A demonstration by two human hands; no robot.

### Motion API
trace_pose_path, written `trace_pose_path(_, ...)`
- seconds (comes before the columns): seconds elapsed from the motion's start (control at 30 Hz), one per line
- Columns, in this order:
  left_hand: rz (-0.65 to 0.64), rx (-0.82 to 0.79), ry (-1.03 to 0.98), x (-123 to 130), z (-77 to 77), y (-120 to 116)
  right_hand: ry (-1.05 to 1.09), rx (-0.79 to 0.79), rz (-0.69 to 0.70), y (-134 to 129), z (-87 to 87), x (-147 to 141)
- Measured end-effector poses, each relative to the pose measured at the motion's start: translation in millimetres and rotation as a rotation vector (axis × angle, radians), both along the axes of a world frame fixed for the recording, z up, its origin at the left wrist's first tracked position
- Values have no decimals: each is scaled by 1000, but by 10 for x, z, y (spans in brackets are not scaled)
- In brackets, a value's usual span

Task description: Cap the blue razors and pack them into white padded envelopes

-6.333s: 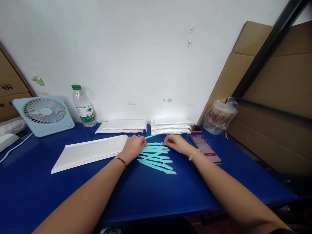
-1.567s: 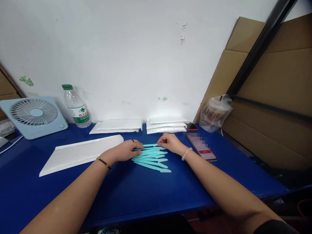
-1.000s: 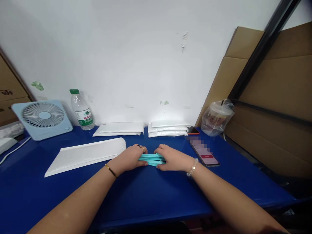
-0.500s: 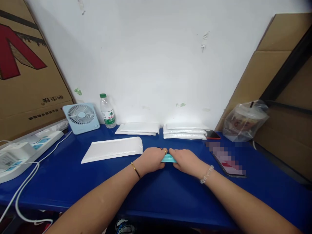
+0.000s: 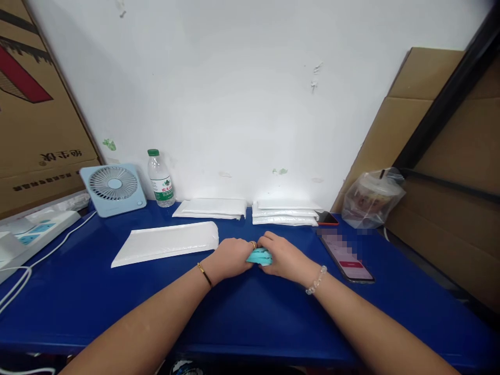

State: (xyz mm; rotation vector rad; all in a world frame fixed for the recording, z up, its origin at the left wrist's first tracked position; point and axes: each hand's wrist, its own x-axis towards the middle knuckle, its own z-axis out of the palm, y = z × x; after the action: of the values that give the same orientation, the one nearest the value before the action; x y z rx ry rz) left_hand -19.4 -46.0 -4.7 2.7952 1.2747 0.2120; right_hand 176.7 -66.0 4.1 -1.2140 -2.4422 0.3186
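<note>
Worked at a blue table point(image 5: 250, 317) before a white wall point(image 5: 230, 94). Clasped turquoise sticks point(image 5: 260, 255) between left hand point(image 5: 233, 258) and right hand point(image 5: 283, 259), curled round either side. Needed, likely, even pressure to keep ends flush. Had a white packet point(image 5: 167, 243) at left, stacked packets point(image 5: 287, 212) beyond, a phone point(image 5: 346, 260) at right, most room nearward.

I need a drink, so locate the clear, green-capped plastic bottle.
Head view, left: the bottle stands near the white wall, just right of the light-blue square fan.
</note>
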Motion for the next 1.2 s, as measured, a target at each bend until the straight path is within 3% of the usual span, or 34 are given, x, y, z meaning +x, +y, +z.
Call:
trace_pose_path(0.1,-18,-204,-304,34,40,-15,382,-152,117,6,72,54)
trace_pose_path(0.2,-114,-600,-561,119,60,-75,739,-346,268,-41,114,33)
trace_pose_path(0.27,-194,-818,-585,203,56,-147,804,-453,349,-118,111,-65)
trace_pose_path(0.33,-278,-926,-554,265,68,-214,829,-563,404,-202,106,-176)
trace_pose_path(0.4,-355,-888,-531,239,122,-232,916,-621,382,-246,116,-236)
trace_pose_path(0.5,-349,-563,-417,-63,265,-104,1164,-543,223,-185,134,-185)
trace_pose_path(0.57,-134,-378,-242,-417,346,67,1257,-483,113,-78,107,-110)
trace_pose_path(0.67,346,-238,36,-966,376,330,1197,-541,12,77,-7,-52)
trace_pose_path(0.77,488,-334,179,-1274,318,483,1180,-594,-15,134,-116,-76)
trace_pose_path(0.9,424,-322,76,-1239,327,468,1199,-607,20,87,-95,-89)
trace_pose_path(1.0,242,-330,-178,-1087,513,328,1217,-585,28,49,82,-40)
trace_pose_path(1.1,2,-442,-585,-961,732,161,1219,-468,44,36,422,-11)
trace_pose_path(1.2,-150,-577,-1076,-857,819,59,1225,-274,101,30,887,-81)
